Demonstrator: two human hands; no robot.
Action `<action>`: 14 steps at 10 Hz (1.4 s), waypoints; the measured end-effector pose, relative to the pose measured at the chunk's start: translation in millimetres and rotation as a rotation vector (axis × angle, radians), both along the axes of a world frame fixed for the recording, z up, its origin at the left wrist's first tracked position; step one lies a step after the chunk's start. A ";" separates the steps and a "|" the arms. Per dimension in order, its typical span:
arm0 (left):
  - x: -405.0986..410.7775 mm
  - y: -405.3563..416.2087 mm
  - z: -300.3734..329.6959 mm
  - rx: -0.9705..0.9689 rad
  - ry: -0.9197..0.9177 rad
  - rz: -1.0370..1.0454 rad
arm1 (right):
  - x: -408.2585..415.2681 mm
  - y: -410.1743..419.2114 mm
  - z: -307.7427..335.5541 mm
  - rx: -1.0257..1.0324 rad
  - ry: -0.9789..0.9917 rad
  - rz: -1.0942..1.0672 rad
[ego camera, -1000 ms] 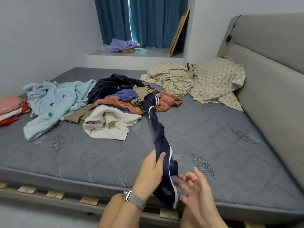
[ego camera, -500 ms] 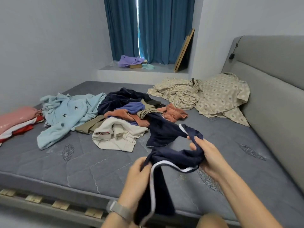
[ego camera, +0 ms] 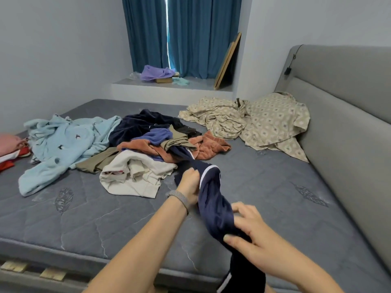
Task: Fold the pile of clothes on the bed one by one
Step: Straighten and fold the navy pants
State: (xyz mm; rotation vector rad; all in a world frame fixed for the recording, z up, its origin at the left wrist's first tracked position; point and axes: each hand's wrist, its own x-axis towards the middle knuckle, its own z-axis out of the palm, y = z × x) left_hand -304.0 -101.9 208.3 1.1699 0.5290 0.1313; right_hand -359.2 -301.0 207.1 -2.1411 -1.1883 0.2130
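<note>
Head view puts me looking down across the bed (ego camera: 105, 225), a grey quilted mattress with leaf-shaped stitching, and at both of my hands working a navy garment (ego camera: 213, 206). It is dark blue, smooth and slightly glossy, with a thin white stripe running along one edge; the stripe curves over the bunched top near my left hand and shows again low down at the bottom of the frame. The cloth is twisted into a loose rope, stretched from the pile of clothes (ego camera: 148, 149), where its far end is still tucked under the rust and olive pieces, down over the front edge of the mattress.

My left hand (ego camera: 189, 185), a woven grey band at the wrist, grips the upper part of the garment with fingers curled round the fabric. My right hand (ego camera: 251, 235) holds it lower down, thumb and fingers pinching the fold; the hand is a little blurred.

The pile sits mid-bed: a cream piece (ego camera: 135, 174) in front, a rust-orange one, a purple-blue one and a dark velvety one behind. A pale blue robe (ego camera: 61, 144) with small dark marks sprawls to its left, and a beige patterned sheet (ego camera: 264, 123) lies crumpled by the grey headboard (ego camera: 349, 115). Teal curtains (ego camera: 182, 32) hang at the back.
</note>
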 end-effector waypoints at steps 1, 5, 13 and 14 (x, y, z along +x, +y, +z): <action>1.7 1.0 28.8 0.157 -0.149 0.024 | 14.8 -15.2 -11.5 -0.025 0.165 -0.090; -26.7 -8.8 23.2 0.495 -0.148 -0.420 | 110.8 54.2 -76.1 0.432 0.899 -0.940; 68.7 141.3 116.4 1.804 0.065 0.055 | 204.0 14.3 81.2 -0.333 -0.427 -0.724; 93.9 148.9 123.5 1.648 0.069 0.117 | 221.7 11.6 96.5 -0.190 -0.443 -0.863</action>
